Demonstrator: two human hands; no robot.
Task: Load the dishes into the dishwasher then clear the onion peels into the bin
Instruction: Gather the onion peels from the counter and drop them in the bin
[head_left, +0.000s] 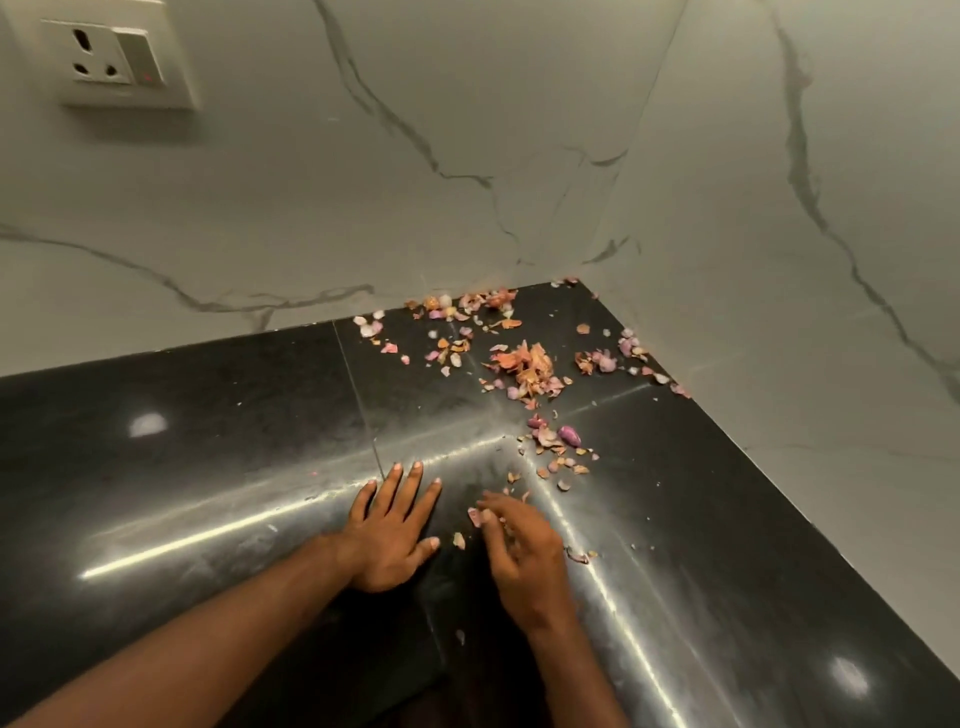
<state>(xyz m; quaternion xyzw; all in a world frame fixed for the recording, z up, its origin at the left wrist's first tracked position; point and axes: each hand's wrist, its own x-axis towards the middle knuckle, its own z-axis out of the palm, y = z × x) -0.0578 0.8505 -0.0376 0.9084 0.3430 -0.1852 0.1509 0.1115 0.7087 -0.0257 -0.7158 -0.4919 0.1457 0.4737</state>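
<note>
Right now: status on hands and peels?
Left hand flat on the black counter, holding nothing. Right hand pinching a peel at its fingertips. Onion peels mostly scattered toward the corner. Nothing in the way; no bin in view.

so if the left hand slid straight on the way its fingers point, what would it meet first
Bare black counter first. The left hand points up and slightly right, so probably the scattered onion peels near the wall, though depth is unclear.

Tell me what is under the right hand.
Under the right hand lies the black countertop, with onion peels at its fingertips, one pinkish piece pinched there. Whatever lies beneath the palm is covered.
</note>
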